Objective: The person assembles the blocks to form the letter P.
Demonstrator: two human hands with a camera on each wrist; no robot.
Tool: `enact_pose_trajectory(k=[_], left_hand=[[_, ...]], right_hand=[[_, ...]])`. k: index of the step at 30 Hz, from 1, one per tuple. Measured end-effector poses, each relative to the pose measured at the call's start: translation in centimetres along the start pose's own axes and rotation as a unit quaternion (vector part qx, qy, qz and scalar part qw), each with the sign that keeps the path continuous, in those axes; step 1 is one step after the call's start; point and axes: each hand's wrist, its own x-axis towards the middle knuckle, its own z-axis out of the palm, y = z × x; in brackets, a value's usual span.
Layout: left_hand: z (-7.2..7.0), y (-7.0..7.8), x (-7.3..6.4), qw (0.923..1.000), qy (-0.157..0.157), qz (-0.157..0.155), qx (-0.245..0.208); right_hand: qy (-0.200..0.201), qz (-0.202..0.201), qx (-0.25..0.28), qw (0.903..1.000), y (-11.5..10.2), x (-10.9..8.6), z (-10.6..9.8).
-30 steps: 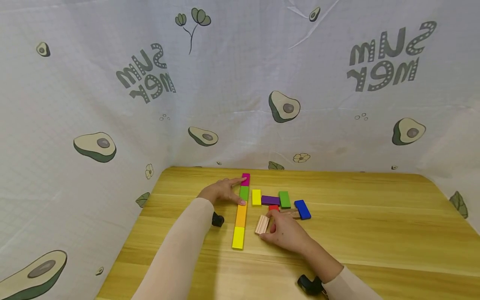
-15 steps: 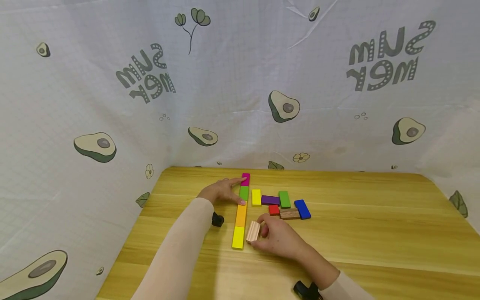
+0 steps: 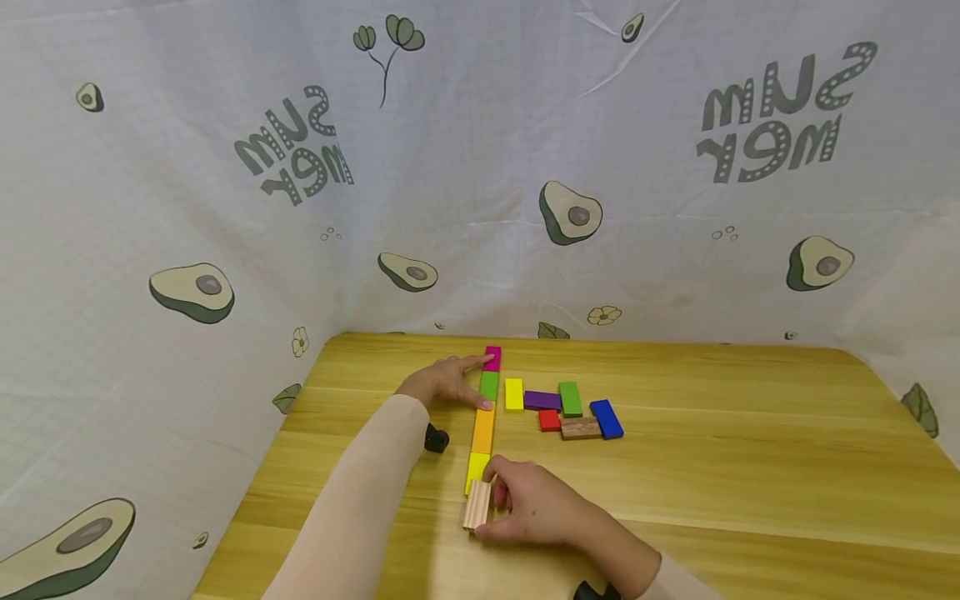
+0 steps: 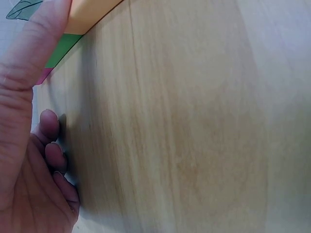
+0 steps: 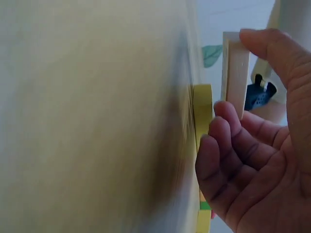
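In the head view, a line of blocks runs from near the far edge of the table (image 3: 750, 467) toward its near side, closer to the left edge than the right: pink block (image 3: 492, 353), green block (image 3: 489, 386), orange block (image 3: 483, 429) and yellow block (image 3: 477, 471), end to end. The left hand (image 3: 448, 382) is spread wide, gripping nothing, its index fingertip on the pink block and its thumb where green meets orange. The right hand (image 3: 536, 508) pinches the pale striped block (image 3: 477, 505) by its ends at the yellow block's near end. Right of the line sit a second yellow block (image 3: 513, 395), a purple block (image 3: 542, 400), a second green block (image 3: 570, 400), a red block (image 3: 549, 420), a brown block (image 3: 581, 428) and a blue block (image 3: 607, 419). In the left wrist view, the thumb lies against the orange block, the other fingers loosely bent. In the right wrist view, the pale striped block is between thumb and index finger, off the table, with a gap between it and the yellow block; the remaining fingers curl beneath.
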Motion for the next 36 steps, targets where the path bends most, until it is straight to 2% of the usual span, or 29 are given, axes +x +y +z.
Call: enact_pose_trajectory(k=[4, 9, 12, 21, 28, 36], left_hand=[[0.0, 0.0, 0.1, 1.0000, -0.002, 0.003, 0.002], [-0.1, -0.2, 0.3, 1.0000, -0.003, 0.004, 0.004], [-0.1, -0.3, 0.4, 1.0000, -0.005, 0.005, 0.003], [-0.1, -0.3, 0.5, 1.0000, -0.006, -0.001, -0.006], [-0.1, -0.4, 0.6, 1.0000, -0.004, -0.001, -0.007], [-0.1, -0.2, 0.5, 0.9999, -0.008, -0.001, -0.011]], right_hand=[[-0.019, -0.020, -0.016, 0.9995, -0.3, 0.0, 0.4], [-0.016, -0.035, -0.076, 0.9964, -0.7, 0.2, 0.9], [-0.014, -0.030, -0.098, 0.9946, -0.7, 0.4, 0.9], [0.002, 0.008, -0.063, 0.9980, -0.7, 1.1, 0.8], [0.007, 0.019, -0.093, 0.9955, -0.8, 1.8, 1.0], [0.000, 0.020, -0.080, 0.9966, -0.7, 1.7, 1.0]])
